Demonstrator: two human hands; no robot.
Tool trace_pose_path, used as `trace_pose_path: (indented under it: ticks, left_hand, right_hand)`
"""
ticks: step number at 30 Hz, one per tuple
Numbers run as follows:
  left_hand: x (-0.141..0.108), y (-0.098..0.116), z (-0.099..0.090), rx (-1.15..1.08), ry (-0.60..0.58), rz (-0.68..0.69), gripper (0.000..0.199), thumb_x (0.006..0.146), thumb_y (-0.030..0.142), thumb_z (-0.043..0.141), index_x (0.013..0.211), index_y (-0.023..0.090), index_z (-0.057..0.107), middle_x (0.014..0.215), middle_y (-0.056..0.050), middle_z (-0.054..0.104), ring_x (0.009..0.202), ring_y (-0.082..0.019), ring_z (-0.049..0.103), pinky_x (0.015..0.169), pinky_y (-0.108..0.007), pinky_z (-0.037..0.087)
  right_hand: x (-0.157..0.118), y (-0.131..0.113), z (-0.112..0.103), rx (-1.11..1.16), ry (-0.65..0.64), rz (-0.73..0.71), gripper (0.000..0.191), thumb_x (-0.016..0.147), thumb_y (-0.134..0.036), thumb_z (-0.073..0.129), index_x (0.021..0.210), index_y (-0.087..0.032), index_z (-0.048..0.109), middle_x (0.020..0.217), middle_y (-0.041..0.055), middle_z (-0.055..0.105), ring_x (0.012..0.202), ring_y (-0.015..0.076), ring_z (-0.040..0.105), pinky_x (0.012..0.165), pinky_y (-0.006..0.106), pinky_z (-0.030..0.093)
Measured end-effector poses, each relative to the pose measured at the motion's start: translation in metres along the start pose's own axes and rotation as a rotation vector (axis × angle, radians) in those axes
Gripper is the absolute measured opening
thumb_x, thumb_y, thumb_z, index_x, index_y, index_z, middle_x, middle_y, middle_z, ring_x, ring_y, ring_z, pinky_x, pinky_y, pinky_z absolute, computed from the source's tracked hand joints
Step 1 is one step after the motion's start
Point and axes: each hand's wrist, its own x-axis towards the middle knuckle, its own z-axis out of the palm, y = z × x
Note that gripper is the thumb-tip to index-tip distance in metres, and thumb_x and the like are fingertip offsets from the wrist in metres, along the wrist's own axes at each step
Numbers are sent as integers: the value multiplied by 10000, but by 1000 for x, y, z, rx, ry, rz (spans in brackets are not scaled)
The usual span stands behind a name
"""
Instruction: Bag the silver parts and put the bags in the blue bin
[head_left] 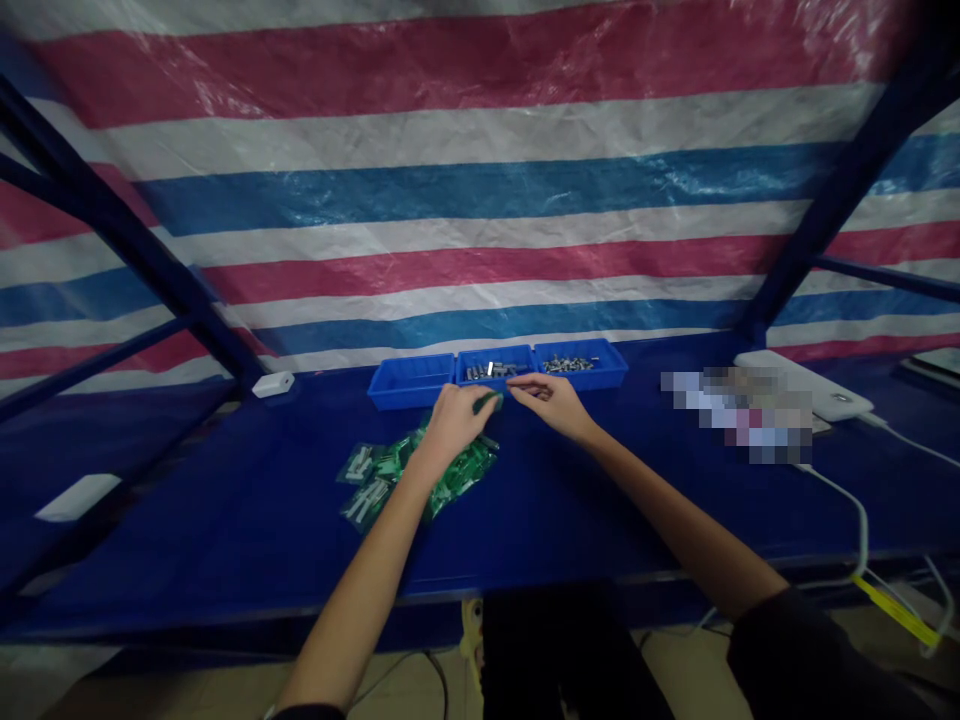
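Observation:
My left hand (457, 420) is closed on a small green plastic bag (491, 402), just in front of the blue bins. My right hand (556, 402) is beside it with thumb and fingers pinched together. Whatever sits in that pinch is too small to make out. Below and around the left wrist lies a pile of green plastic bags (469, 470). At the pile's left edge, clear bags (365, 503) hold pale metal pieces. Behind my hands, the middle blue bin (469, 357) contains short metal pieces (480, 373), and the right blue bin (611, 375) contains small metal parts (568, 365).
The left blue bin (411, 399) adjoins the other two. A white device (806, 385) with cables lies at the right beside a blurred-out item (742, 415). White boxes (273, 384) sit at the left. Blue frame posts flank the table (600, 510), and striped sheeting hangs behind.

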Motion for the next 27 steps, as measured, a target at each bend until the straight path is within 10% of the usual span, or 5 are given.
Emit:
trace_pose_path:
  ticks: [5,9,16,27]
  left_hand:
    - [-1,-6,-13,156,232,-65,312,892,239,352,1074,249,605,1039,-30,652,994,-195,551,886,-368,331]
    - [-4,-5,-5,246,89,-28,300,817,157,387,954,240,640,1011,-35,636,923,-209,547,865,-399,321]
    - [-9,2,10,165,-183,-23,100,785,303,489,813,216,531,885,-36,614,921,-238,506,791,-377,355]
    - [0,9,1,37,-43,-48,375,914,467,276,808,212,531,871,-9,612,902,-201,521,828,-372,309]
  right_hand:
    - [-11,1,3,-336,-143,7,219,675,-409,655,761,-213,703,636,-7,666,554,107,575,540,221,428]
    - [-20,0,9,-575,-355,-95,241,633,-446,697,802,-275,714,750,-19,672,612,107,571,550,220,373]
    - [-21,-4,13,-709,-334,-147,145,698,-368,648,753,-244,700,801,-6,660,654,114,571,573,227,351]
    - [-2,-1,6,18,-14,58,252,741,-373,589,890,-189,675,801,23,669,631,107,555,613,242,440]
